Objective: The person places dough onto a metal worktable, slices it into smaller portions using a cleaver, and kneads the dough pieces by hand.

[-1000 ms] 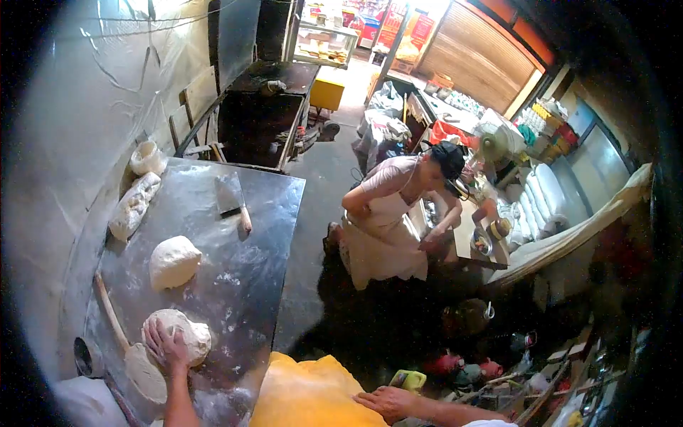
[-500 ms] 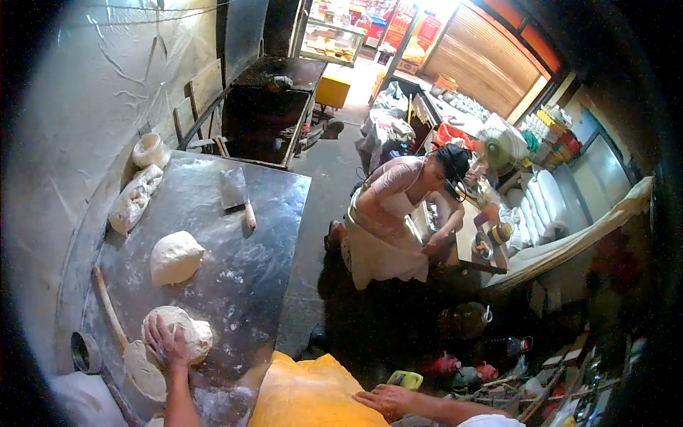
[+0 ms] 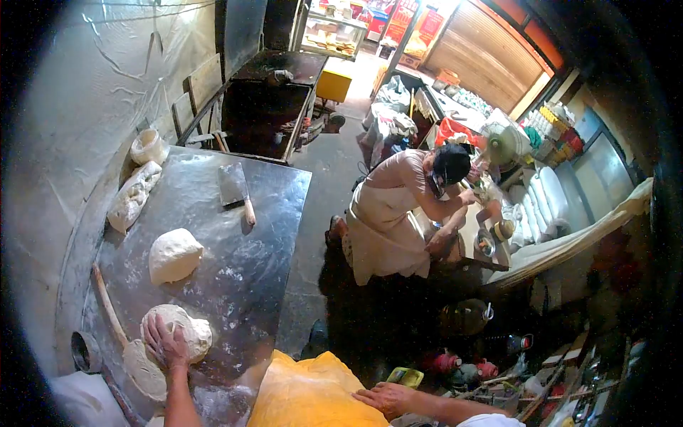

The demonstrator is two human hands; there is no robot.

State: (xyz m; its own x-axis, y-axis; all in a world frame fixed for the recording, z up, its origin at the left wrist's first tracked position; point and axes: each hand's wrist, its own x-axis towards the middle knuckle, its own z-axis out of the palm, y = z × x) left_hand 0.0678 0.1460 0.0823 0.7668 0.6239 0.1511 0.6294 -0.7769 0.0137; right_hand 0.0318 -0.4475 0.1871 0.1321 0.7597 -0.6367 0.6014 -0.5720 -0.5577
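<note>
Left hand: the person's left hand point(image 3: 167, 343) lies palm down on the near dough mound point(image 3: 196, 333), fingers slightly apart and bent over its top, not closed around it.
Right hand: the right hand point(image 3: 388, 400) rests on the edge of the orange cloth point(image 3: 306, 391) at the wearer's front; whether its fingers pinch the fabric cannot be told.
Dough: the near mound sits on the floury metal worktable point(image 3: 249, 235), its right side lumpy and uneven. A second dough mound point(image 3: 175, 255) lies farther up the table, apart from it and untouched.
Tools: a broad-bladed scraper point(image 3: 232, 185) lies flat beyond the second mound. A long-handled wooden paddle point(image 3: 144, 370) lies just beside the near mound, with a metal tin point(image 3: 84, 352) to its left.
Table edge: a long, pale, wrapped bundle point(image 3: 134, 198) lies along the wall side, near a whitish container point(image 3: 149, 146).
Step in hand: judging by the pose, one-handed pressing or steadying of dough.
Move: shifting or turning this mound would call for a firmer hold around its side, clear of the paddle.
Rest: across the floor, another person point(image 3: 388, 206) in a pale apron bends toward a small table point(image 3: 498, 252).
</note>
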